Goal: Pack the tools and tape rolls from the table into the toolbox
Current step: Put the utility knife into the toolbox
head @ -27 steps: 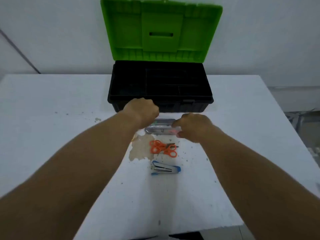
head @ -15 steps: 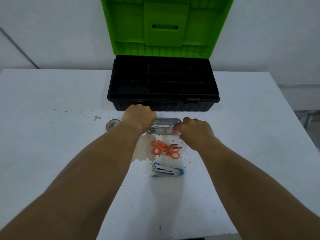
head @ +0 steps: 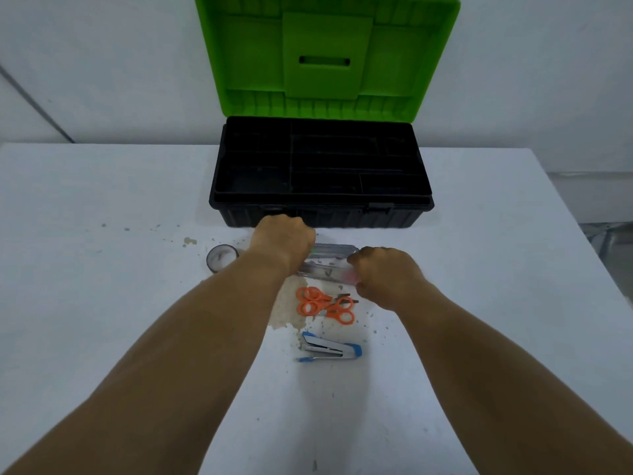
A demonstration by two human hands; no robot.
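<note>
A black toolbox with its green lid raised stands at the back of the white table. Just in front of it lies a clear plastic case with small tools inside. My left hand grips its left end and my right hand grips its right end. Nearer to me lie two pairs of orange scissors and a blue and white stapler. A tape roll sits left of my left wrist.
The toolbox holds a black divided tray whose compartments look dark and bare. A brown worn patch and scattered specks mark the table top near the scissors. The table's right edge drops off to a floor at far right.
The view has shifted down and nearer to the table. The tape roll has come into sight beside my left wrist. Both hands stay on the clear case.
</note>
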